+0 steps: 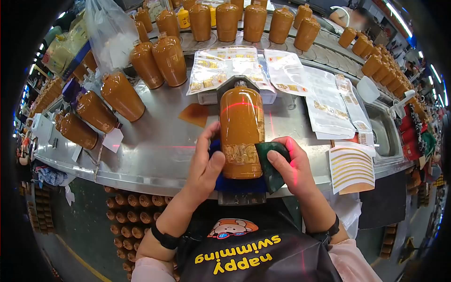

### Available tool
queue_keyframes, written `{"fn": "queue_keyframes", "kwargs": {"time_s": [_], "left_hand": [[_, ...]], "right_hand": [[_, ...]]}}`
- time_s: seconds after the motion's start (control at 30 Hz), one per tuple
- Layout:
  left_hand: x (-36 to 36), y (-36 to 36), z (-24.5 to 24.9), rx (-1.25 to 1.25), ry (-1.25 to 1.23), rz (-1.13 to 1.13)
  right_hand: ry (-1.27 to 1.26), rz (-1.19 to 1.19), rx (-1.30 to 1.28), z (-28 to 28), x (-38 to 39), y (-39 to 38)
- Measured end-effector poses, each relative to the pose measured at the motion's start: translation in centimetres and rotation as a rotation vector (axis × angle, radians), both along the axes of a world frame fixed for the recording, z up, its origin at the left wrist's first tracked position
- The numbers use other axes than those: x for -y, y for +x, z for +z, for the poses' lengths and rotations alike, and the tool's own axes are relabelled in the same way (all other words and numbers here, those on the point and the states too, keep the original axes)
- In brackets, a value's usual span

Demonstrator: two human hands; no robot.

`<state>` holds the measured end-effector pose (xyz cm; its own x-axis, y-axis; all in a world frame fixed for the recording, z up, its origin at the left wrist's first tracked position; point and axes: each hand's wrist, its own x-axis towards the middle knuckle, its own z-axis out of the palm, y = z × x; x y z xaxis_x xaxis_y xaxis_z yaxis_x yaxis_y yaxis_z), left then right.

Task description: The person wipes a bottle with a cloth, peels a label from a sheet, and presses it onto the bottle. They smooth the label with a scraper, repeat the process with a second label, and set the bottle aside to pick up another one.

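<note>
A smooth, highly glossy brown glaze is borne by the bottle (240, 122) between the left fingers (206, 137) and the right fingers (285, 144), interrupted by a rougher-looking gold lettered band (240, 153). By the right fingers a smooth green sheet (272, 171), apparently plastic or rubber, is gripped. Beyond the fingertips, shiny, film-like decal sheets (324, 110) are spread over a brushed-looking metal worktop (162, 129). Below the fingers, a smooth black apron (286, 237) is worn.

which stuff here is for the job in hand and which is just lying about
Likely for the job: centre brown bottle; dark holder at its neck; green pad in right hand; gold-patterned sheets.
Seemingly just lying about: clear plastic bag; white bowl.
</note>
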<state>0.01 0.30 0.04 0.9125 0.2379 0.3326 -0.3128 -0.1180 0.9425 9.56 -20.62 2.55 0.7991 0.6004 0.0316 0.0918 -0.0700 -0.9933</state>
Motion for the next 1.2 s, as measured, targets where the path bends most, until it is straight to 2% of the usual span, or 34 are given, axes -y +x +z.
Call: {"fn": "queue_keyframes", "kwargs": {"time_s": [0.1, 0.23, 0.33, 0.43, 0.47, 0.5, 0.57, 0.67, 0.77, 0.8, 0.9, 1.0, 1.1, 1.2], "left_hand": [[1.2, 0.5, 0.5, -0.072, 0.117, 0.126], [1.1, 0.6, 0.5, -0.076, 0.047, 0.073], [1.7, 0.3, 0.2, -0.031, -0.102, 0.184], [2.0, -1.8, 2.8, 0.238, 0.903, 0.288], [3.3, -1.9, 3.2, 0.279, 0.964, 0.21], [4.1, -2.1, 3.3, 0.231, 1.136, 0.162], [3.4, -1.7, 2.3, 0.286, 1.163, 0.261], [1.5, -2.2, 0.8, 0.178, 0.909, 0.38], [0.4, -2.1, -1.6, 0.052, 0.343, 0.358], [0.3, -1.6, -1.7, 0.025, 0.103, 0.227], [1.3, 0.0, 0.4, -0.009, -0.07, 0.135], [1.4, 1.0, 0.0, -0.088, 0.066, 0.153], [1.5, 1.1, 0.1, -0.104, -0.035, 0.138], [1.3, 1.1, 0.2, -0.104, 0.015, 0.143]], "right_hand": [[-0.009, 0.002, 0.014, 0.0, -0.2, 0.1], [-0.002, -0.003, 0.025, 0.1, -0.2, 0.0], [-0.016, -0.004, 0.031, 0.0, -0.2, -0.1], [-0.022, -0.008, 0.057, 0.3, -0.2, 0.0], [-0.025, -0.006, 0.068, 0.4, -0.2, -0.1], [-0.032, -0.007, 0.075, 0.4, -0.1, -0.1], [-0.037, -0.007, 0.091, 0.2, -0.2, 0.0], [-0.033, 0.0, 0.058, 0.2, -0.2, -0.1], [0.005, -0.02, 0.038, -0.3, -0.3, 0.0], [0.009, -0.019, 0.03, -0.2, -0.3, 0.0], [0.019, -0.021, 0.015, -0.1, -0.4, -0.1], [0.028, -0.024, 0.021, -0.2, -0.3, -0.1], [0.022, -0.016, 0.005, -0.4, -0.3, -0.1], [-0.003, -0.005, 0.004, 0.0, -0.2, -0.1]]}}
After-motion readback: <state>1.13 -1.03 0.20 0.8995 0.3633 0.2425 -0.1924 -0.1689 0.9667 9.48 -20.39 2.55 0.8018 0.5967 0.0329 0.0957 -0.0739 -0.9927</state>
